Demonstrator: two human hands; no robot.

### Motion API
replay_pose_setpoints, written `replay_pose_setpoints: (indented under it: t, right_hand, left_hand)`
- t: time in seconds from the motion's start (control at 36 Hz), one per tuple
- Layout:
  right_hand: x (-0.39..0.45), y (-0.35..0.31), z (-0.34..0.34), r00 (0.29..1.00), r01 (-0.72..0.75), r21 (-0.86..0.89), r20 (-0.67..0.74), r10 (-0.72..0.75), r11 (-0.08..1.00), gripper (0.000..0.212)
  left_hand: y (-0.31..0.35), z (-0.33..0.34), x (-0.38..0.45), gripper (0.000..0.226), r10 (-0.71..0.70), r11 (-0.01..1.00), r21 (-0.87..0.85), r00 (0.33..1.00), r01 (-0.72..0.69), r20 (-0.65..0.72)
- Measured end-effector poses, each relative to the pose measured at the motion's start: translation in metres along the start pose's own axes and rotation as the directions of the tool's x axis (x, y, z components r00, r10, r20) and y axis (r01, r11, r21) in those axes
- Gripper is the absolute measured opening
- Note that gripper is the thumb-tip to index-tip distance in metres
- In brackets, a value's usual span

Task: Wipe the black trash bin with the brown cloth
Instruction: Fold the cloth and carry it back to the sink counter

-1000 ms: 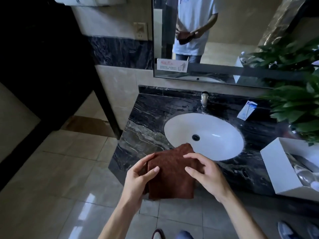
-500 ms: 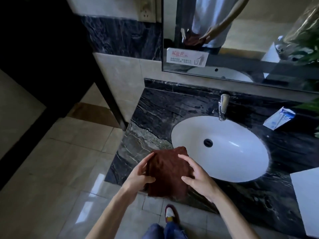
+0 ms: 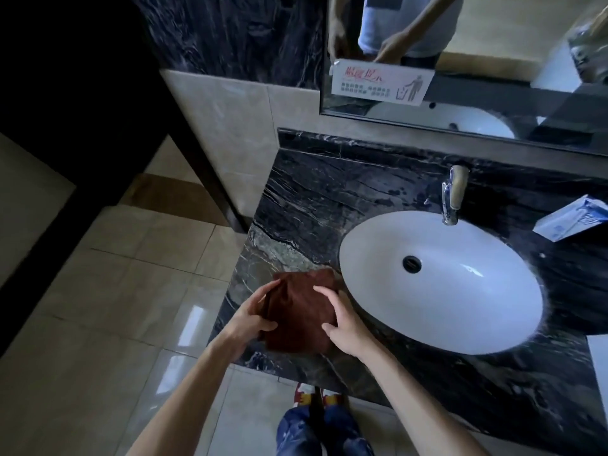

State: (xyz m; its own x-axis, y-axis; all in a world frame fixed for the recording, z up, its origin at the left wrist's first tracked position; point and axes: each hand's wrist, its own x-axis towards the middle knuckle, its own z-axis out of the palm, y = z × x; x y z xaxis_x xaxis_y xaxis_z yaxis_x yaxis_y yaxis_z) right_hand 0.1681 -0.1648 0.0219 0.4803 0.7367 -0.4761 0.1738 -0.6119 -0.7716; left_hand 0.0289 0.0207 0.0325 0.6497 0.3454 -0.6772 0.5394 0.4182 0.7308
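A folded brown cloth is held between both hands over the front left corner of the black marble counter. My left hand grips its left edge, thumb on top. My right hand holds its right side with fingers spread over the top. I cannot tell whether the cloth touches the counter. No black trash bin is in view.
A white oval sink with a chrome tap lies right of the cloth. A blue-white packet lies at the far right, and a white box corner below it. A mirror hangs above. Tiled floor spreads left.
The view has tilted down and closed in on the counter. Both hands with the cloth have moved forward over the counter's front left corner, and the cloth looks more folded.
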Motion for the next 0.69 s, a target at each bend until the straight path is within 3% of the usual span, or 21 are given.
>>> replay_pose_setpoints:
  t: [0.08, 0.17, 0.22, 0.31, 0.44, 0.53, 0.69]
  right_hand:
    - [0.008, 0.002, 0.014, 0.994, -0.112, -0.032, 0.009, 0.112, 0.993, 0.075]
    - [0.01, 0.002, 0.024, 0.977, -0.212, -0.088, 0.012, 0.214, 0.973, 0.075]
    - [0.009, 0.005, 0.029, 0.971, -0.237, -0.113, -0.012, 0.237, 0.965, 0.075]
    - [0.006, 0.011, 0.032, 0.972, -0.234, -0.153, -0.04, 0.231, 0.96, 0.077]
    - [-0.004, 0.018, 0.031, 0.984, -0.177, -0.337, -0.081, 0.159, 0.925, 0.085]
    - [-0.009, 0.022, 0.027, 0.988, -0.155, -0.424, -0.08, 0.134, 0.892, 0.084]
    - [-0.005, 0.023, 0.024, 0.987, -0.16, -0.484, -0.048, 0.156, 0.86, 0.088]
  left_hand:
    - [-0.004, -0.003, 0.008, 0.089, -0.014, 0.994, 0.108, 1.0, 0.014, 0.002]
    - [-0.007, -0.008, 0.019, 0.084, 0.003, 0.944, 0.329, 0.999, 0.009, -0.037]
    - [-0.008, -0.012, 0.023, 0.082, 0.026, 0.834, 0.552, 1.0, -0.017, -0.008]
    - [-0.009, -0.015, 0.025, 0.088, 0.058, 0.584, 0.806, 0.996, -0.092, 0.072]
    - [-0.025, -0.019, 0.028, 0.106, 0.08, 0.34, 0.932, 0.991, -0.126, 0.104]
    - [-0.028, -0.019, 0.021, 0.103, 0.103, 0.158, 0.987, 0.995, -0.016, 0.0]
    - [-0.025, -0.02, 0.016, 0.099, 0.137, 0.058, 0.998, 0.99, 0.034, -0.042]
